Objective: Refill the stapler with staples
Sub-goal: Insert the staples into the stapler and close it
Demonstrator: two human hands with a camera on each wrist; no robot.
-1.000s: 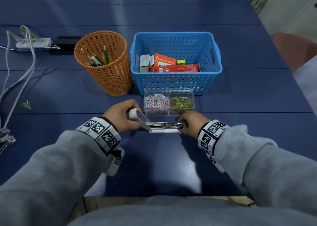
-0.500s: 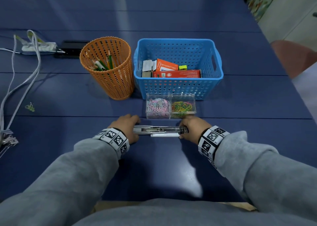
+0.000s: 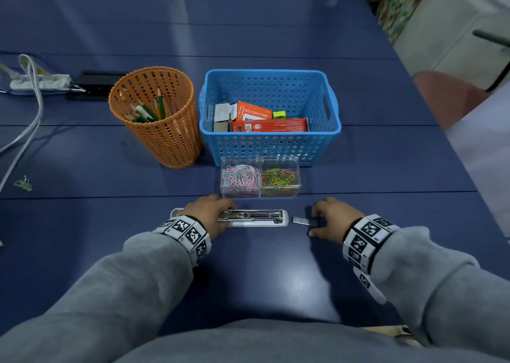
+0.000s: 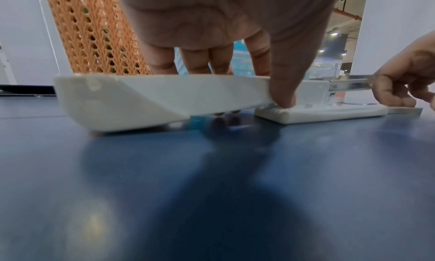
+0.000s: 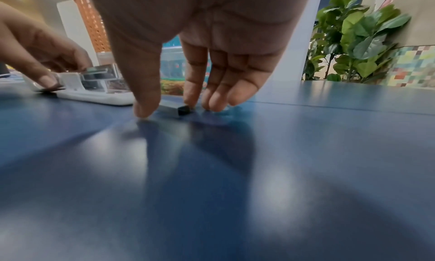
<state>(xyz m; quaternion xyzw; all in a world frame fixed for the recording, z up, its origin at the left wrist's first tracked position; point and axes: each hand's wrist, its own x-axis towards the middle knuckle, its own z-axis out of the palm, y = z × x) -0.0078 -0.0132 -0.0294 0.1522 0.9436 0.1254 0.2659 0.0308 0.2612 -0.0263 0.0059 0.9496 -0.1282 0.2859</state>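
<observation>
Stapler point(image 3: 256, 218) lies folded fully open and flat on the worktop point(image 3: 248, 280), just in front of the clear paper-clip box point(image 3: 260, 177); a second ago its white top was still raised at an angle. Left hand point(image 3: 211, 215) holds it at the hinge, thumb pressing the base and fingers curled over the far side. Right hand point(image 3: 335, 216), which gripped the stapler's right end half a second ago, has let go and now closes thumb and fingers around a strip of staples point(image 3: 305, 221) lying just right of the stapler, not lifted
</observation>
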